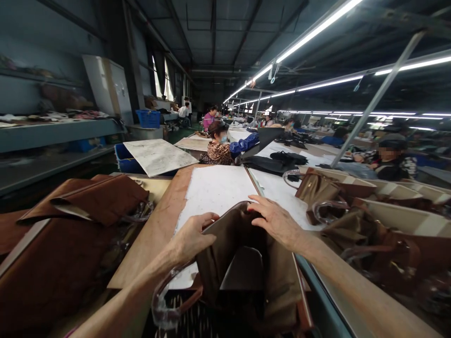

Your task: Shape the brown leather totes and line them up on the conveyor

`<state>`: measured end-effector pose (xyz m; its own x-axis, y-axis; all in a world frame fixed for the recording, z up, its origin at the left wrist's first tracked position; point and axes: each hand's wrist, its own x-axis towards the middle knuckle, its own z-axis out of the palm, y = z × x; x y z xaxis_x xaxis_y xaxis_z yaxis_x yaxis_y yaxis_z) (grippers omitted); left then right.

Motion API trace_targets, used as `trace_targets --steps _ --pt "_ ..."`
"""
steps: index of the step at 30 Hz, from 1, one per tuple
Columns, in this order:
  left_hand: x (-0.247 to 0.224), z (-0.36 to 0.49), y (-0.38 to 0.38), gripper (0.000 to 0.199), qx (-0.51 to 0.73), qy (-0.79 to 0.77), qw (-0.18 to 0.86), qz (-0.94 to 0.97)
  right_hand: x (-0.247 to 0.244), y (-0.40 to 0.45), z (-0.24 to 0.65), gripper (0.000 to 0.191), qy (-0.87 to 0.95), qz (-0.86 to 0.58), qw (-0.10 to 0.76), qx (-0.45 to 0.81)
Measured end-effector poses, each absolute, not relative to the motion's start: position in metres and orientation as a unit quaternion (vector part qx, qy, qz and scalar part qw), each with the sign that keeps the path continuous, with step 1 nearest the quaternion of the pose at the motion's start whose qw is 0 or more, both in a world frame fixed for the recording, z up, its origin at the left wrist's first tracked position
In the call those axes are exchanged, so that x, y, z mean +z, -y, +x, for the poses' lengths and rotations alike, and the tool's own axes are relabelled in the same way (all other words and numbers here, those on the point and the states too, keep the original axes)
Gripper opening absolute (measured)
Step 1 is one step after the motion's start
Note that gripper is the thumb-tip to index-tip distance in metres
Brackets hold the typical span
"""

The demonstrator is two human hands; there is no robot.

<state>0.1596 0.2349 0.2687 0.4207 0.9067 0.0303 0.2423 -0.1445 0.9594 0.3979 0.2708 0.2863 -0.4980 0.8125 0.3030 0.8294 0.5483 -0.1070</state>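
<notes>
– Brown handbag (227,241), mouth open, at the tabletop's (151,239) near edge between both hands. Grip?
– Left hand (192,237) pinches the rim, thumb inside, looks light. Right hand (273,218) has fingers spread over the rim's far right; can't tell if it grips.
– Risks?
– Rim could slip and the wall sag inward if that pinch is weak. Plastic-wrapped handle (165,300) sticks out left; could snag if the bag turns. Stacked handbags (366,230) sit near the right forearm; a wide swing might knock them.
</notes>
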Motion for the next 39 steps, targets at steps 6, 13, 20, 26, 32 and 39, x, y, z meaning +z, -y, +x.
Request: trace_targets --steps 6,13,20,26,32,39 --pt "0.271 0.156 -0.227 0.031 0.345 -0.437 0.462 0.690 0.297 -0.278 0.383 0.016 0.860 -0.478 0.174 0.037" --pt "0.259 0.152 -0.229 0.030 0.337 -0.469 0.419 0.701 0.295 -0.278 0.376 0.016 0.804 -0.583 0.103 -0.058" --pt "0.271 0.158 -0.220 0.029 0.328 -0.491 0.381 0.711 0.289 -0.285 0.374 0.019 0.859 -0.491 0.086 -0.117" --pt "0.274 0.163 -0.217 0.030 0.331 -0.505 0.357 0.712 0.295 -0.295 0.379 0.017 0.861 -0.484 0.153 0.011" --pt "0.278 0.163 -0.218 0.028 0.302 -0.513 0.349 0.723 0.297 -0.294 0.376 0.014 0.837 -0.521 0.167 0.011" --pt "0.287 0.166 -0.225 0.022 0.235 -0.557 0.240 0.759 0.296 -0.295 0.375 0.014 0.826 -0.544 0.151 -0.016"
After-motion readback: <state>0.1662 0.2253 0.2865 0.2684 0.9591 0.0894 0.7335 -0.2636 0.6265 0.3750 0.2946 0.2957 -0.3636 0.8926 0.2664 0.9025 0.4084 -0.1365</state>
